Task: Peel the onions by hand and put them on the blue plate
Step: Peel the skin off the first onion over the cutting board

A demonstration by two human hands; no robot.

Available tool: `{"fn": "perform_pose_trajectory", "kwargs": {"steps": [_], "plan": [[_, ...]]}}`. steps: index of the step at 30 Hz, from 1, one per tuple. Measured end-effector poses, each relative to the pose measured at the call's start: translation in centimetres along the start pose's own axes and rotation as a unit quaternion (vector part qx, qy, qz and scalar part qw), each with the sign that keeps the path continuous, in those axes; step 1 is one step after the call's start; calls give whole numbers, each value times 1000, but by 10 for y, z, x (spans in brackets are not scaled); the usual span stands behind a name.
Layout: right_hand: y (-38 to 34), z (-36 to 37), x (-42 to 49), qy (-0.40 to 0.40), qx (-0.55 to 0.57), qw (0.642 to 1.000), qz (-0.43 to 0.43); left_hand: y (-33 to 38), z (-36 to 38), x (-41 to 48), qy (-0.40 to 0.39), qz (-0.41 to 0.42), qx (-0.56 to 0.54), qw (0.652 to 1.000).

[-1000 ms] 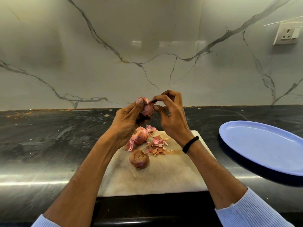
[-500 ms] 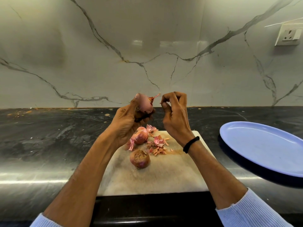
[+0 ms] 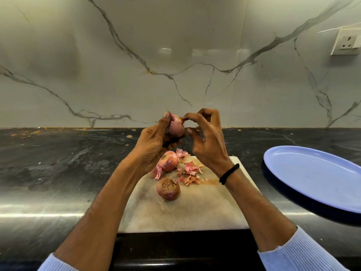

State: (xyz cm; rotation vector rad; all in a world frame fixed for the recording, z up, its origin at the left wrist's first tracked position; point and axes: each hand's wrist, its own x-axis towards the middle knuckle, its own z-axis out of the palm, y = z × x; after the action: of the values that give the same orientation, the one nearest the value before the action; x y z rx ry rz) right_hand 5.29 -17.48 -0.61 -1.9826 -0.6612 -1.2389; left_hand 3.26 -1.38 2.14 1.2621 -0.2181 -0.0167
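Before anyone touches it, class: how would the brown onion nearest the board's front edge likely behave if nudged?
The brown onion looks round and sits free on the flat board, so it would probably roll. Its dry, papery skin, like the flakes nearby, may crack or slip under fingers. It seems firm, not floppy.

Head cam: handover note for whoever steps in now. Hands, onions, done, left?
Left hand grips an onion above the board. Right hand pinches skin at its top.
Second onion, part peeled, and third onion, unpeeled, lie on the board among peels.
Done: no onion on the plate yet.
Left: finish peeling all three, then plate them.
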Motion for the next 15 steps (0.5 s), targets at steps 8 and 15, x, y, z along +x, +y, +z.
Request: {"fn": "perform_pose_trajectory", "kwargs": {"steps": [8, 15], "plan": [[2, -1, 0, 23, -16, 1000, -8, 1, 2, -3, -9, 12, 39, 999], [2, 0, -1, 22, -19, 1000, 5, 1, 2, -2, -19, -1, 34, 999]]}}
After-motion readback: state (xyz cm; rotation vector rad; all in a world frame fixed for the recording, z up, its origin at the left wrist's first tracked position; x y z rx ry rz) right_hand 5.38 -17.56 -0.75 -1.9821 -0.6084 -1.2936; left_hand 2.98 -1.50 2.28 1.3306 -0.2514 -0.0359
